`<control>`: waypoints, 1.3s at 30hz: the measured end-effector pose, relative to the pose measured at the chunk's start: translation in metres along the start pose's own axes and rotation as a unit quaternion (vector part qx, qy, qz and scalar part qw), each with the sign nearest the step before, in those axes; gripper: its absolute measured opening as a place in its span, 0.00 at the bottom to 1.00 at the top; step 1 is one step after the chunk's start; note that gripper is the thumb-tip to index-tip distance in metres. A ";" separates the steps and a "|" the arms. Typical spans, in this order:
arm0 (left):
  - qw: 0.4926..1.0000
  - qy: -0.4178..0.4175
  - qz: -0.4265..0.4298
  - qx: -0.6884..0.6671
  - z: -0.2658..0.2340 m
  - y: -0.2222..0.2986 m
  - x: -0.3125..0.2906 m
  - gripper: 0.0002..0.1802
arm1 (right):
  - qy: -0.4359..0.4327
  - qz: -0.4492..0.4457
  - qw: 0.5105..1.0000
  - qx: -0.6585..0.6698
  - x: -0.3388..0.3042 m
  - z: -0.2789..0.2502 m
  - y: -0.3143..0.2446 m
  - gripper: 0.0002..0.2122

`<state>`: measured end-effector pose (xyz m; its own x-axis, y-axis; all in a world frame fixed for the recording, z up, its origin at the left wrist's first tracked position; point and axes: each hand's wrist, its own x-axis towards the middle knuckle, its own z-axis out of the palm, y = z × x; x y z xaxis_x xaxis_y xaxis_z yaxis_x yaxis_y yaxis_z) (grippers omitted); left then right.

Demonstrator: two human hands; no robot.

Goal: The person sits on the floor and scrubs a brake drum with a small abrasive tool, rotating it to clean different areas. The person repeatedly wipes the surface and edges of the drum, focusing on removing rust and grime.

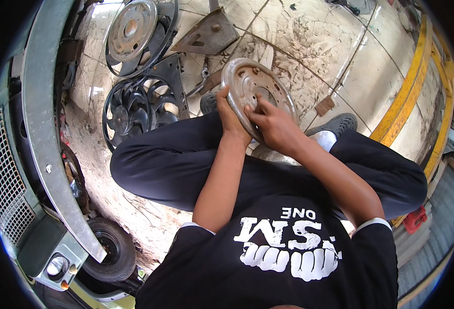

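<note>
Tilted up in front of my lap is a dished round metal plate [242,85], dull and brown-stained, with a raised rim and several holes. My left hand [232,116] grips its left edge, thumb along the rim. Over the lower face of the plate, my right hand [276,126] has its fingers bent and drawn together against the metal. Anything small pinched in those fingers is hidden. Beneath the plate, between my legs, a shiny rounded metal piece [276,154] partly shows.
To the left lie black fans [126,116], with a similar round plate [130,30] on another fan. A metal bracket [209,32] and a ratchet-like tool [205,74] lie ahead. A vehicle bumper [44,129] runs along the left, yellow rails [404,98] along the right.
</note>
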<state>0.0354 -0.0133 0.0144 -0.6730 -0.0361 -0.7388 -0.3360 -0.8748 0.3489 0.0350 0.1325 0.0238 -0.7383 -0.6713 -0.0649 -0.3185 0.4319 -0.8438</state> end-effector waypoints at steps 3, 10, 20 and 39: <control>1.000 0.024 0.000 -0.015 0.001 -0.001 -0.003 0.35 | 0.021 0.030 0.999 -0.024 0.020 0.006 0.007 0.20; 0.999 0.018 -0.024 -0.026 -0.018 -0.002 0.005 0.35 | -0.021 0.016 0.999 -0.042 0.022 0.003 0.013 0.23; 0.999 0.032 -0.021 -0.020 -0.009 -0.005 0.002 0.38 | 0.000 0.043 0.997 -0.071 0.045 0.000 0.025 0.25; 0.999 0.032 -0.004 -0.018 -0.014 -0.006 -0.006 0.37 | -0.095 -0.027 0.995 -0.026 -0.003 -0.007 0.000 0.29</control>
<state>0.0511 -0.0144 0.0088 -0.6267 -0.0579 -0.7771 -0.3177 -0.8916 0.3227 0.0331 0.1381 0.0276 -0.5956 -0.7936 -0.1242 -0.3889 0.4201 -0.8199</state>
